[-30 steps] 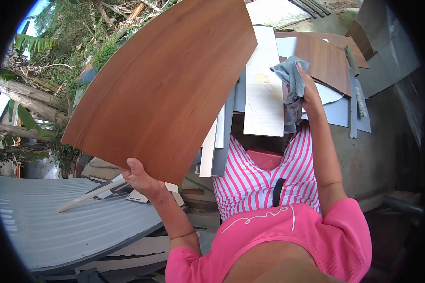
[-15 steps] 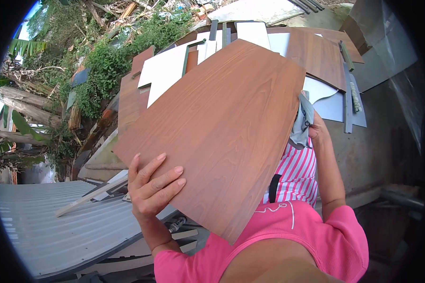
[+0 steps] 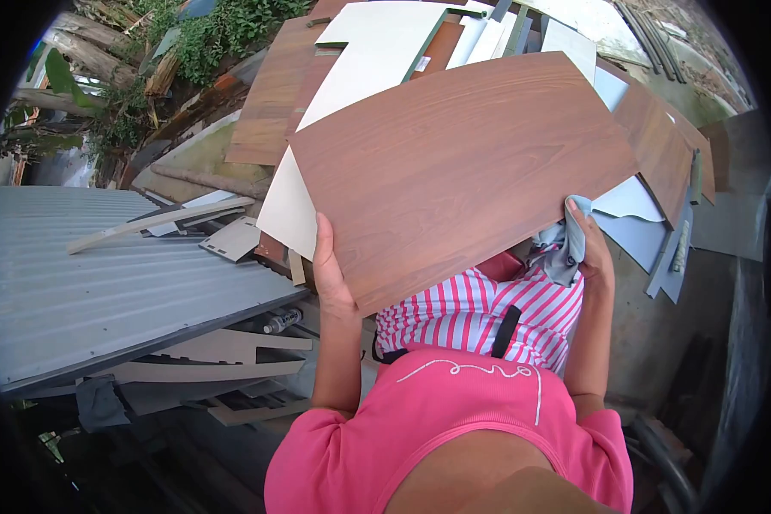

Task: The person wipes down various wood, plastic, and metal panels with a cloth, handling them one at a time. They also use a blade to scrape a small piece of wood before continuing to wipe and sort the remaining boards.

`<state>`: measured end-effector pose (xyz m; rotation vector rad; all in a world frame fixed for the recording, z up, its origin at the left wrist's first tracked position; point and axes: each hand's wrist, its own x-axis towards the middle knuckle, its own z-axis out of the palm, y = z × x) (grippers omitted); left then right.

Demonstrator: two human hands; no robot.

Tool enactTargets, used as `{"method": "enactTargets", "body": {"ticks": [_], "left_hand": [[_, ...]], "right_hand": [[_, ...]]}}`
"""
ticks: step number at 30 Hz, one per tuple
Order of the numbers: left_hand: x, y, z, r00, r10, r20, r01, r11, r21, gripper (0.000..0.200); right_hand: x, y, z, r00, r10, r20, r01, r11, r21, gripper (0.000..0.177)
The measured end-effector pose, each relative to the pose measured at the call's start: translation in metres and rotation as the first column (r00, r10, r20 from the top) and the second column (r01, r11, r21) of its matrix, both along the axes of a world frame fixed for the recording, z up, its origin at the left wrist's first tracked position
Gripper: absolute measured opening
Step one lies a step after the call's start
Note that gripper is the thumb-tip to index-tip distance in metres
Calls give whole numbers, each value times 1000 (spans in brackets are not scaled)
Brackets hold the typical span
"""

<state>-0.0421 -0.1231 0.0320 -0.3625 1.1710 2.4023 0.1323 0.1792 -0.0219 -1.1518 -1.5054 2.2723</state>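
A brown wood-grain board (image 3: 463,171) is held out in front of my body, its face turned up toward me. My left hand (image 3: 331,270) grips its left end, thumb along the edge and the other fingers hidden underneath. At the lower right corner, my right hand (image 3: 595,248) is closed on a crumpled grey cloth (image 3: 561,248), which touches or nearly touches the board's edge. Whether these fingers also grip the board cannot be made out.
White panels (image 3: 377,43) and brown boards (image 3: 270,94) lie piled beyond the held board. To the left is a corrugated metal sheet (image 3: 77,274) with a wooden strip (image 3: 154,224) across it. A plastic bottle (image 3: 283,320) lies near its edge. Greenery grows at the back.
The board has turned clockwise and tipped flatter, its long side now running across me. My left hand has moved from its top face to the left edge. The view has shifted.
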Motion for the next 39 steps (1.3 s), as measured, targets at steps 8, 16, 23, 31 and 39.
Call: {"method": "enactTargets", "body": {"ticks": [8,16,23,31,39], "left_hand": [[-5,-2,0,986,-162,28,155,973,173,57],[-5,1,-8,977,-201,-64,205,977,58,59],[6,4,7,937,-337,-92,350,907,236,51],[1,6,-1,976,-212,-42,214,973,89,59],[1,1,-6,987,-146,-67,147,989,7,54]], "right_hand": [[13,1,78,999,-44,-9,43,904,425,44],[-75,-105,113,699,386,-602,-170,908,384,38],[-84,-170,51,715,691,-107,-90,242,966,53],[-75,-36,17,935,292,202,-220,28,975,40],[-47,107,-33,803,-384,457,-475,51,878,45]]}}
